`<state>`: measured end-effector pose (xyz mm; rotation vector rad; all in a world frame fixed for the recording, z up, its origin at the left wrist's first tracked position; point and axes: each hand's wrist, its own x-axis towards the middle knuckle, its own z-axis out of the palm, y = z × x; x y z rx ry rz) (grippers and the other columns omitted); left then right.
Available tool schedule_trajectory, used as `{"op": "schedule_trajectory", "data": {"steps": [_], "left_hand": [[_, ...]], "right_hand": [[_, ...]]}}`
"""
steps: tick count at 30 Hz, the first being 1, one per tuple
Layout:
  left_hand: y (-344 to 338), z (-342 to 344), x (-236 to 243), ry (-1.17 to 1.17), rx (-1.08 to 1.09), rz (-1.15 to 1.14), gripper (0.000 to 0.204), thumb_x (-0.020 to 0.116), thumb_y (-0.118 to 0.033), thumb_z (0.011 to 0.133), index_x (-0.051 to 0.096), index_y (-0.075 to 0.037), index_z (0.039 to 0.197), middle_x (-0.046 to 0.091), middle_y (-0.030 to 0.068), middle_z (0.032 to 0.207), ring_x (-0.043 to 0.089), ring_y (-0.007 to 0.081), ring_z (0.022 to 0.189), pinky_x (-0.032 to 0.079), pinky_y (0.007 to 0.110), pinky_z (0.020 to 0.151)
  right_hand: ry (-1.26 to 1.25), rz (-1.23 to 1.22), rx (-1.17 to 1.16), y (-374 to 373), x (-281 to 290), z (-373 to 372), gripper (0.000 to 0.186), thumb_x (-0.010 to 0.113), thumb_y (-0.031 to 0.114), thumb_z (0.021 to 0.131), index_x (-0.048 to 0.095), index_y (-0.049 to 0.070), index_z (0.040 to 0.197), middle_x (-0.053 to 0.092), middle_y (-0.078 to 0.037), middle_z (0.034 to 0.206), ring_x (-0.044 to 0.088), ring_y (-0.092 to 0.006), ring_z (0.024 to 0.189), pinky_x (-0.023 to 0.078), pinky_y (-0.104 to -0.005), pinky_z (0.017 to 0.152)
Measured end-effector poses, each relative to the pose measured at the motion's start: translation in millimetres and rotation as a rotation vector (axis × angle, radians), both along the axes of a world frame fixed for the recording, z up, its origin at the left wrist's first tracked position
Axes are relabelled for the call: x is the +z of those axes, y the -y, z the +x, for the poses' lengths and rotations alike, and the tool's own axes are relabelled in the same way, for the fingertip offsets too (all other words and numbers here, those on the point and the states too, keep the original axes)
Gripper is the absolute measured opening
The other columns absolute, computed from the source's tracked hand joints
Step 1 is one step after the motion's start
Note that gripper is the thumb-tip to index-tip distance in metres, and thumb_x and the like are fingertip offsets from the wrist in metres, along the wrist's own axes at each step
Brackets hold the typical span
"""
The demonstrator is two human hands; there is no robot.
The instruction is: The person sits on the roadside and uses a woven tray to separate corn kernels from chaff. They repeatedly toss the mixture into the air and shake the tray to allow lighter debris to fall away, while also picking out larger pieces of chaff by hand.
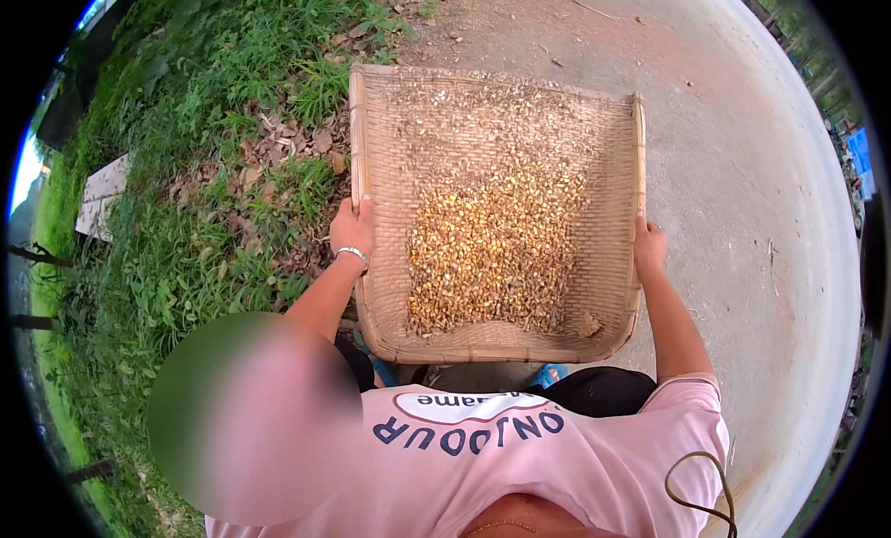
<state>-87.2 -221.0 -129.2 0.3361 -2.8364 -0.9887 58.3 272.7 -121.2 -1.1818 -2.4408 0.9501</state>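
Note:
A wide woven bamboo winnowing tray (371, 129) is held out in front of my body, its side rims raised. A layer of small yellow and brown grains (492, 246), perhaps corn kernels mixed with bits of husk, covers its middle and lower part, with sparser specks toward the far edge. My left hand (351, 224), with a silver bracelet at the wrist, is closed on the tray's left rim. My right hand (650, 246) grips the right rim. A pale flat piece (589, 324) lies in the tray's near right corner.
Weeds and grass (186, 92) with dry leaves (283, 129) run along the left, where a pale flat board (102, 197) lies. A concrete path (752, 213) is at the right and beyond the tray. My feet in blue sandals (549, 375) show beneath it.

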Motion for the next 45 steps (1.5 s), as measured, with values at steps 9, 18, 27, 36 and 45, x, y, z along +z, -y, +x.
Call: {"op": "schedule_trajectory", "data": {"steps": [9, 18, 27, 36, 45], "left_hand": [[-8.7, -59.8, 60.7, -0.305, -0.039, 0.224, 0.045, 0.050, -0.045, 0.093, 0.058, -0.002, 0.102, 0.064, 0.0219, 0.085, 0.061, 0.0384, 0.078, 0.047, 0.045, 0.072], [-3.8, -18.1, 6.9, -0.073, -0.006, 0.101, 0.043, 0.050, -0.044, 0.094, 0.054, -0.001, 0.093, 0.061, 0.0211, 0.082, 0.059, 0.0384, 0.076, 0.045, 0.046, 0.071], [-5.0, -70.3, 15.6, -0.234, -0.027, 0.166, 0.045, 0.047, -0.045, 0.094, 0.058, -0.002, 0.100, 0.065, 0.0210, 0.087, 0.061, 0.0399, 0.082, 0.047, 0.047, 0.072], [-7.2, -7.4, -22.5, -0.102, 0.000, -0.054, 0.047, 0.048, -0.046, 0.092, 0.056, -0.001, 0.104, 0.065, 0.0231, 0.086, 0.062, 0.0426, 0.080, 0.048, 0.048, 0.072], [-9.4, -81.2, 140.1, -0.493, -0.068, 0.320, 0.047, 0.043, -0.045, 0.096, 0.054, 0.001, 0.097, 0.060, 0.0199, 0.077, 0.058, 0.0362, 0.070, 0.046, 0.045, 0.066]], "right_hand": [[-0.356, -0.027, 0.015, -18.1, 68.5, -59.9, 0.049, 0.052, 0.041, 0.094, 0.066, -0.007, 0.097, 0.067, -0.019, 0.081, 0.063, -0.0257, 0.074, 0.049, -0.0392, 0.073], [-0.068, 0.083, 0.014, -5.3, 20.3, -27.3, 0.053, 0.054, 0.045, 0.093, 0.067, -0.006, 0.099, 0.068, -0.021, 0.085, 0.065, -0.0277, 0.077, 0.048, -0.0389, 0.074], [-0.231, 0.067, -0.008, -3.1, 72.8, -58.7, 0.051, 0.052, 0.043, 0.093, 0.067, -0.006, 0.097, 0.067, -0.019, 0.082, 0.063, -0.0251, 0.074, 0.047, -0.0381, 0.071], [-0.072, 0.099, -0.044, -13.5, -22.8, 2.8, 0.053, 0.052, 0.043, 0.093, 0.065, -0.008, 0.091, 0.062, -0.021, 0.073, 0.057, -0.0265, 0.067, 0.045, -0.0421, 0.068], [-0.676, -0.155, 0.108, 6.2, 170.9, -59.6, 0.055, 0.047, 0.045, 0.097, 0.064, -0.007, 0.100, 0.067, -0.011, 0.081, 0.059, -0.0196, 0.070, 0.048, -0.0379, 0.067]]}}
